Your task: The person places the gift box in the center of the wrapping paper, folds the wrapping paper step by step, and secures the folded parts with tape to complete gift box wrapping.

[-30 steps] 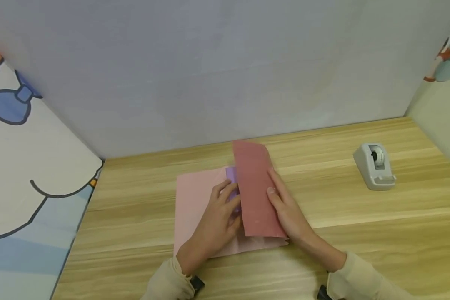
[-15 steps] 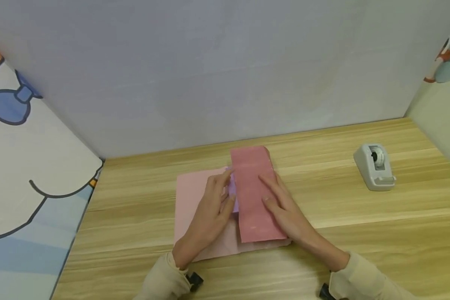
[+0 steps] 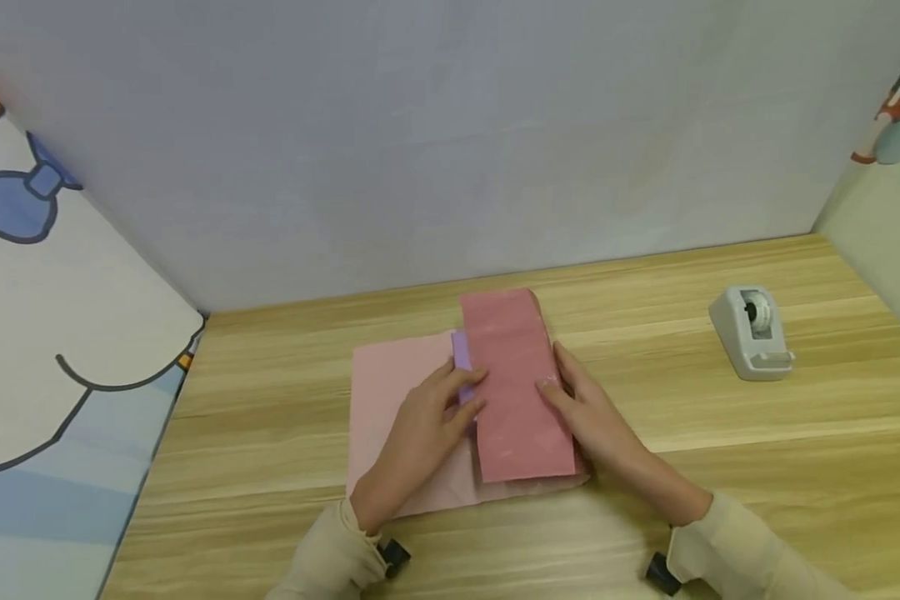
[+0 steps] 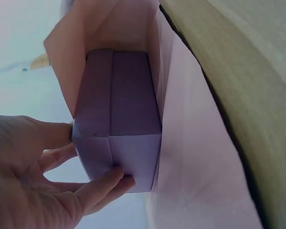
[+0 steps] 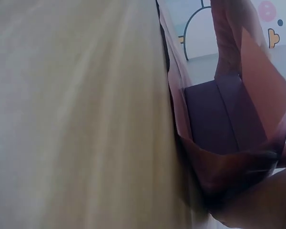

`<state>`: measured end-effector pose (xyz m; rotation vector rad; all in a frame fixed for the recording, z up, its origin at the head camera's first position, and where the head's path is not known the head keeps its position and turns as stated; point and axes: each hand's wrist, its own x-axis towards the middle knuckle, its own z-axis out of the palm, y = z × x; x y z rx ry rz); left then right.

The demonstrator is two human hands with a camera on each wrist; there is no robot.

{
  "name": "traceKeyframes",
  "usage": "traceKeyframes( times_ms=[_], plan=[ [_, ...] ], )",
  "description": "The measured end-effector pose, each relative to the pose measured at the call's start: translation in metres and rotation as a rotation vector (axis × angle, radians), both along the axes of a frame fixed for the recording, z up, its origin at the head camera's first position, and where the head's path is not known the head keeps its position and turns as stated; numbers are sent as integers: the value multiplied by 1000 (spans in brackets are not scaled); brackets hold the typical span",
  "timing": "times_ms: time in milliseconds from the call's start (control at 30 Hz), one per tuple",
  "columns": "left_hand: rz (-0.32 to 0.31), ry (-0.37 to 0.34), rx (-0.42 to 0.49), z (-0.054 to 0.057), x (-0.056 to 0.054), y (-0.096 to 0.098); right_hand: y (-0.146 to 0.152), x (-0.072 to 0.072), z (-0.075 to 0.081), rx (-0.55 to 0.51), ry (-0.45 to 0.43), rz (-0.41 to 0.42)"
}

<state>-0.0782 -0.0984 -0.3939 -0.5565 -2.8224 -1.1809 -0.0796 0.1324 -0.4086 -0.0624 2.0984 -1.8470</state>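
A purple box (image 4: 133,95) lies inside a sheet of wrapping paper (image 3: 390,375), pale pink on one face and darker pink on the other. The paper's right part is folded up and over the box, its darker flap (image 3: 510,417) covering the top. My left hand (image 3: 427,421) holds the box's left side, with fingers against the side face and other fingertips at the flap's edge. My right hand (image 3: 592,417) grips the fold on the right, thumb on top and fingers down along the side. In the right wrist view, the box's near end (image 5: 214,114) shows between the paper layers.
A grey tape dispenser (image 3: 753,333) stands on the wooden table (image 3: 270,417) to the right. The pale sheet extends left of the box. Behind rises a plain grey wall (image 3: 420,167), with a cartoon-printed panel (image 3: 67,292) on the left.
The raised flap has come down flatter over the box. My left fingers have moved to the flap's left edge, and the right fingers have slid down off the top onto the right side.
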Motion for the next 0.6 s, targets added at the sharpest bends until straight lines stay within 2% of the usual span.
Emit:
traceKeyframes(
  times_ms=[233,400,467,600],
  plan=[
    [-57,19,-41,0,-4,-5,1,-22,0,95,9,54],
    [-79,26,-55,0,-5,-6,-1,-39,2,103,8,56],
    [-69,21,-52,-1,-5,-5,-2,-45,2,107,14,49],
    [-7,-6,-31,-2,-3,0,-3,-49,3,115,20,44]
  ],
)
